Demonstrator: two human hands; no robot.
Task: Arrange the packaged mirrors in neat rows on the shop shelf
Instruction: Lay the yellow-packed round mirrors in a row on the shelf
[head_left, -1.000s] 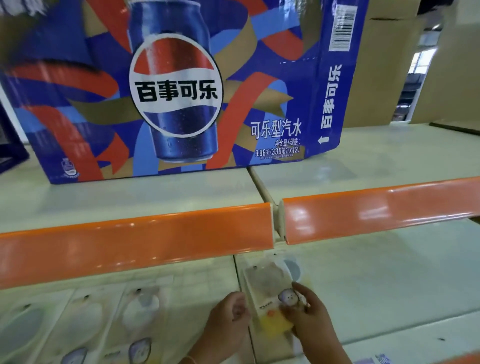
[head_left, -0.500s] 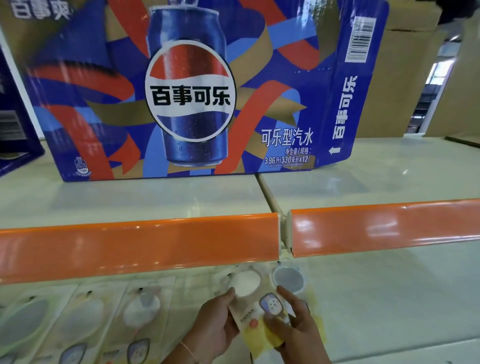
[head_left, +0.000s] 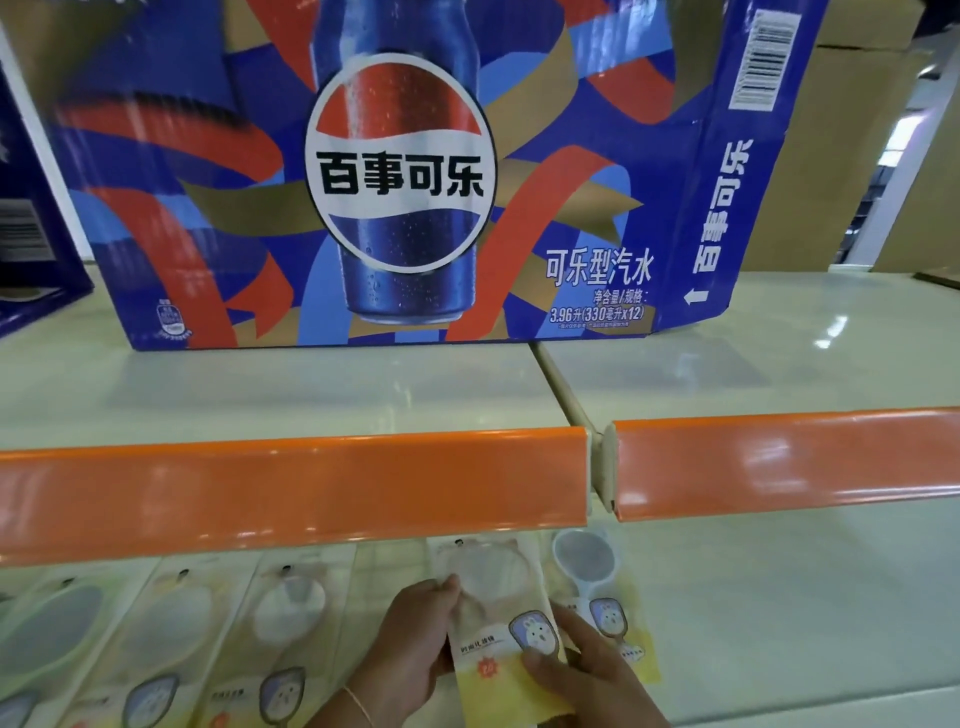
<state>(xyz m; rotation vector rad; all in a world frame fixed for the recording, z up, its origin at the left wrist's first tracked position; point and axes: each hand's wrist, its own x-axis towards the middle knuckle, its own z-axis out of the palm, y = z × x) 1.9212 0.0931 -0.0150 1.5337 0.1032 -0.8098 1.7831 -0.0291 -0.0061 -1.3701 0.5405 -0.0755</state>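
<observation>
A blue cola carton (head_left: 405, 171) stands at twelve o'clock on a pale shelf (head_left: 311, 395) with an orange edge strip (head_left: 291, 488). Brown boxes (head_left: 852, 156) at two o'clock; daylight beyond.

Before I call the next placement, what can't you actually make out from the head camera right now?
- Top ends of the packaged mirrors in the row: hidden behind the orange shelf edge strip.
- Their lower ends: cut off by the frame's bottom edge.
- Held mirror pack between left hand and right hand: label text too small and blurred to read.
- Mirror pack underneath: mostly covered by the held one.
- Cola carton: top cut off.
</observation>
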